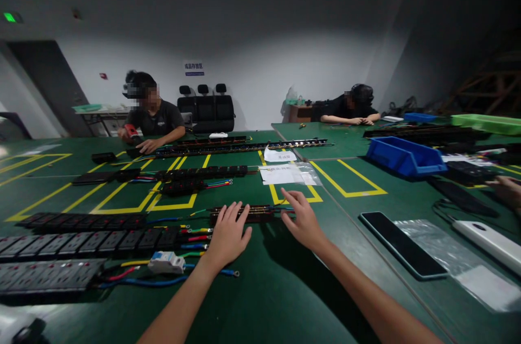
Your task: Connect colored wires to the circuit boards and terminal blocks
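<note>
My left hand [228, 235] lies flat on the green table [285, 290], fingers spread, its fingertips reaching a short dark socket strip [260, 214] with brown contacts and coloured wires. My right hand [302, 220] hovers open just right of that strip, fingers stretched toward its wired end. Neither hand holds anything. A white circuit breaker [166, 262] with blue and red leads lies left of my left wrist.
Long black power strips [73, 246] lie in rows at the left, more strips [203, 173] further back. A phone [401, 243] and white device [488, 240] lie right. A blue bin [405, 155] and two seated people [152, 116] are beyond. Another person's hand [508, 189] shows at far right.
</note>
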Tool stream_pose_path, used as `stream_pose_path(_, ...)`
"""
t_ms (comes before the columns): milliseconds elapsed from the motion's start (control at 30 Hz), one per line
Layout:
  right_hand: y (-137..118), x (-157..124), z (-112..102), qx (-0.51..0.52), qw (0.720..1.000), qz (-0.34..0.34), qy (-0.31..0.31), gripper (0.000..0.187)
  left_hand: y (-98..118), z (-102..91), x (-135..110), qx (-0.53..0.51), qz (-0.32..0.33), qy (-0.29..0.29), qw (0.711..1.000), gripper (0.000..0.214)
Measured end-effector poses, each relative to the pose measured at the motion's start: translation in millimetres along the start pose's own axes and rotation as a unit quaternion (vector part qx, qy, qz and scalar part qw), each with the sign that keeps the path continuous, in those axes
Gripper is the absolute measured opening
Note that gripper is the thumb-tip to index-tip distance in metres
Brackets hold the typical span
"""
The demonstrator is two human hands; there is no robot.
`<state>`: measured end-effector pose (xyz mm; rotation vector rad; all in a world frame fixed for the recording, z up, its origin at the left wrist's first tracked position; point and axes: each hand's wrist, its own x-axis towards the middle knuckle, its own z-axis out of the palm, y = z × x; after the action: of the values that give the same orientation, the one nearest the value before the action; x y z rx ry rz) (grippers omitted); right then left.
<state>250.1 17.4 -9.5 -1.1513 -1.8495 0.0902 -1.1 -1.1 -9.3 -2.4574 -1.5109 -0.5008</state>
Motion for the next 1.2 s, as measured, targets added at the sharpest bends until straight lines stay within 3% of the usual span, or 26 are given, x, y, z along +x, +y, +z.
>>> stream_pose_path(100, 0.7, 1.1, -1.5, -0.033, 0.999, -0.005, -0.009, 0.060, -0.3, 0.8, 0.2, 0.002, -0.001, 0.001, 1.000, 0.055)
stream_pose_path(500, 9.0, 3.8, -9.1, -0.160, 0.984, 0.077, -0.010, 0.051, -1.1, -0.3, 0.6, -0.002, 0.000, -0.009, 1.000, 0.056)
stream_pose_path(767, -7.7, 6.2, -15.6, -0.318, 0.929, 0.159, -0.100, 0.052, -0.9, 0.3, 0.4, 0.002, -0.015, -0.009, 1.000, 0.056)
stream_pose_path(967, -5.8, 4.7, -15.3, -0.326, 0.912, 0.184, -0.168, 0.050, 1.0, -2.4, 0.5, 0.002, -0.029, -0.005, 1.000, 0.055)
stream_pose_path(1200, -5.1, 6.6, -14.8, -0.321, 0.934, 0.133, -0.085, 0.048, 2.3, -4.2, 0.3, -0.001, -0.027, 0.010, 1.000, 0.051)
